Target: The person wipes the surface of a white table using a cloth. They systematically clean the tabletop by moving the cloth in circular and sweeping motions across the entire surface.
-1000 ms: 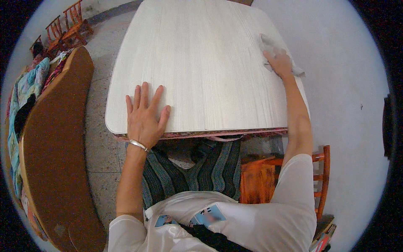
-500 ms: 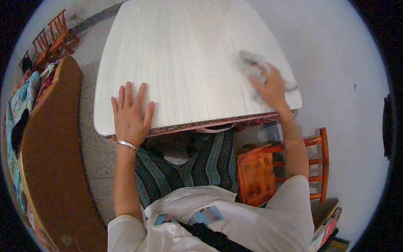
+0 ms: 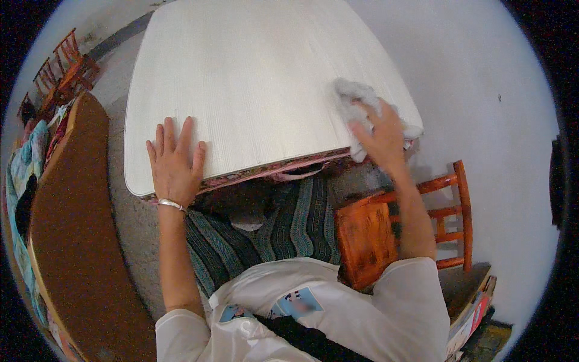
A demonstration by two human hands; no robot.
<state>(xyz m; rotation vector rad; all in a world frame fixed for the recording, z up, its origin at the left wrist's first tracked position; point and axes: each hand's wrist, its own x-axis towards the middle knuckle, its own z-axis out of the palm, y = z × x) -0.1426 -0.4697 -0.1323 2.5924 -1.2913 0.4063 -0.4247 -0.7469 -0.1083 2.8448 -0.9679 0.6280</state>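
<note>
A white table (image 3: 253,84) with fine grain lines and rounded corners stretches out in front of me. My left hand (image 3: 174,158) lies flat on its near left part, fingers spread, with a silver bracelet at the wrist. Near the right edge, my right hand (image 3: 381,131) presses a crumpled grey-white cloth (image 3: 354,92) onto the tabletop. Part of the cloth sticks out beyond the fingertips, and another part shows beside the palm. The palm hides the middle of it.
A wooden chair (image 3: 368,238) stands at my right, close to the wall (image 3: 482,114). To the left is a brown curved-edged panel (image 3: 78,229) with piled fabrics (image 3: 27,157) behind it. More wooden chairs (image 3: 69,69) stand at the far left. Patterned cloth (image 3: 253,174) hangs under the table's near edge.
My right hand and the cloth have moved slightly toward me and to the left, and the cloth shows less blur. My left hand stays flat on the table while the whole view has shifted a little.
</note>
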